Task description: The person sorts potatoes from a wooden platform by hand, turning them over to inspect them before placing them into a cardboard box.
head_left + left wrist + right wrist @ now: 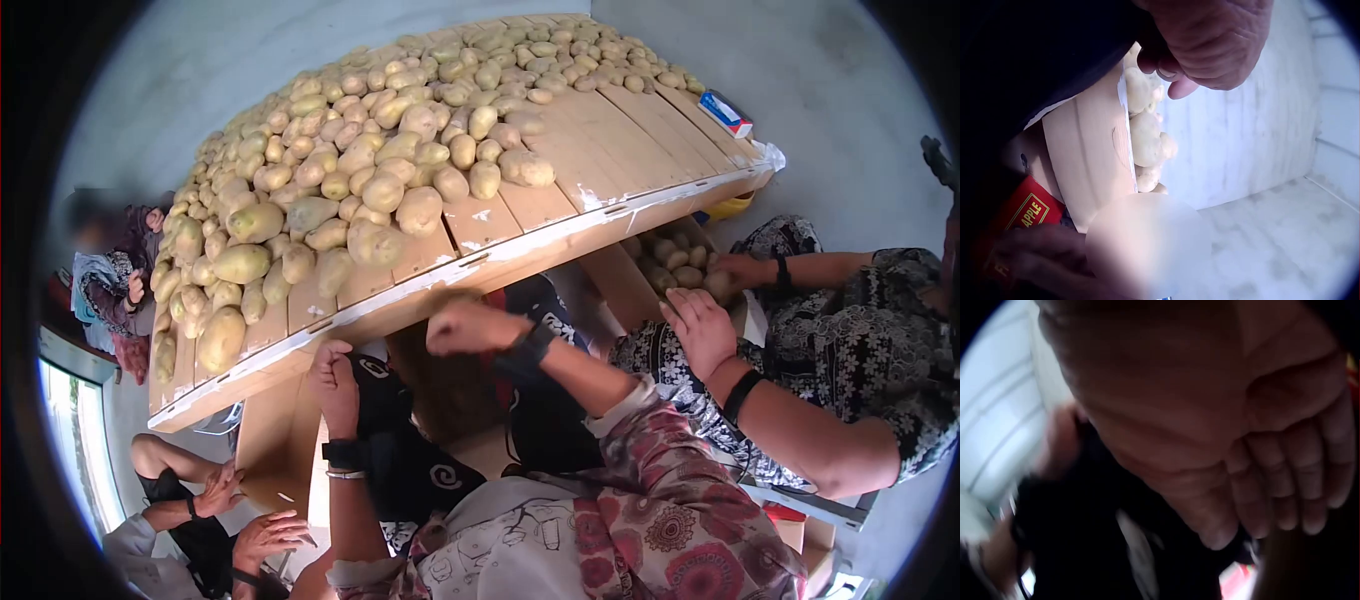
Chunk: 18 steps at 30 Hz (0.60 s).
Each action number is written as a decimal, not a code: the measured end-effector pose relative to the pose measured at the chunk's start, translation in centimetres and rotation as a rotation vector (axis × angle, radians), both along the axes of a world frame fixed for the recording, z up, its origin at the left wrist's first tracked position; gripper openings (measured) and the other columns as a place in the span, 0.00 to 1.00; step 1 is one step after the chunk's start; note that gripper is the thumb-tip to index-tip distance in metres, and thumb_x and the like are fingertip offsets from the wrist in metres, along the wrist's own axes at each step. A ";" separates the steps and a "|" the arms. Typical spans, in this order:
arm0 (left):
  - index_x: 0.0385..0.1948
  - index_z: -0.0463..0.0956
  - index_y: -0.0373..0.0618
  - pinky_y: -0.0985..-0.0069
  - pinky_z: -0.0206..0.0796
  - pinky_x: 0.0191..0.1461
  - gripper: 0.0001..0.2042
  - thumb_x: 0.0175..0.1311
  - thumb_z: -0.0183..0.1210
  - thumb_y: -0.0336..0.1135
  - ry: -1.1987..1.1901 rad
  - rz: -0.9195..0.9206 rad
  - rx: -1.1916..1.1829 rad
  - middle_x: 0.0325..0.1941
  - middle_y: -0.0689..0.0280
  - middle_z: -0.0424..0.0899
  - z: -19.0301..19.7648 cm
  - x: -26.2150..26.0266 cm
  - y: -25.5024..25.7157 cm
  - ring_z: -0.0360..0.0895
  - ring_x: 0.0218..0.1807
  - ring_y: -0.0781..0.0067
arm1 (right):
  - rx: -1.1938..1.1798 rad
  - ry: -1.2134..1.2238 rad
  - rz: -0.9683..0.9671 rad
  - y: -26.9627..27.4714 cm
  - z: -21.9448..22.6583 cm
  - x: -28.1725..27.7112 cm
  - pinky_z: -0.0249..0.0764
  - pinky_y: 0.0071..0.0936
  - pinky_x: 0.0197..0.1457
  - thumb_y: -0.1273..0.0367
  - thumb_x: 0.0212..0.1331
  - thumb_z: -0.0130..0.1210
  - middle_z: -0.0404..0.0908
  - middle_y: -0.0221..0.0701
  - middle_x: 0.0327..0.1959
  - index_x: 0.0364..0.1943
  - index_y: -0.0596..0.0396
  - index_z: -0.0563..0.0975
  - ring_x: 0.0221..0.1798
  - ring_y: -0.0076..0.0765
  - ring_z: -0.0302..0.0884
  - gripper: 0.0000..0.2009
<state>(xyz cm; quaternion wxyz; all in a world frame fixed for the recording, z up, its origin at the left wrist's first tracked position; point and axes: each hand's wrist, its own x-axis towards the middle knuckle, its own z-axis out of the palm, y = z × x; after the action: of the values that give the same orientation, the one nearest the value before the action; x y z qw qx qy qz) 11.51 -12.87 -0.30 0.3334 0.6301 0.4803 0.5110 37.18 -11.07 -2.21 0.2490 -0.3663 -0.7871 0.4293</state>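
Observation:
My left hand [337, 388] is raised beside the front edge of the slatted wooden table [610, 140], its fingers curled in with nothing visible between them. In the left wrist view that hand [1213, 44] shows its folded fingers and thumb above several potatoes [1145, 137]. My right hand [470, 327] hangs below the table's edge, blurred in the head view. Up close, its palm shows and the fingers [1285, 481] hang relaxed, holding nothing. Potatoes [385, 190] of many sizes cover most of the tabletop.
On the right, another person's hands [705, 330] reach at a box of potatoes [675, 258]. A person's hands [270, 535] are at lower left, near a cardboard box [280, 430]. Someone else sits at far left. A small blue-and-red box [725, 113] lies at the table's right end.

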 end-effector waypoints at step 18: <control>0.25 0.72 0.39 0.84 0.51 0.25 0.08 0.54 0.43 0.19 0.123 0.085 -0.003 0.17 0.73 0.64 0.2 -0.7 0.2 0.57 0.22 0.87 | 0.088 -0.245 -0.999 12.7 2.2 18.1 0.70 0.36 0.55 0.70 0.42 0.62 0.70 0.40 0.53 0.61 0.41 0.62 0.54 0.47 0.70 0.36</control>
<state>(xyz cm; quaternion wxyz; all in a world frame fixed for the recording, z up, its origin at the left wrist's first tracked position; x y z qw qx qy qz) 10.84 -12.67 -0.07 0.2821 0.6389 0.5270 0.4841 55.27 1.67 0.01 0.3449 -0.7343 -0.5568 0.1783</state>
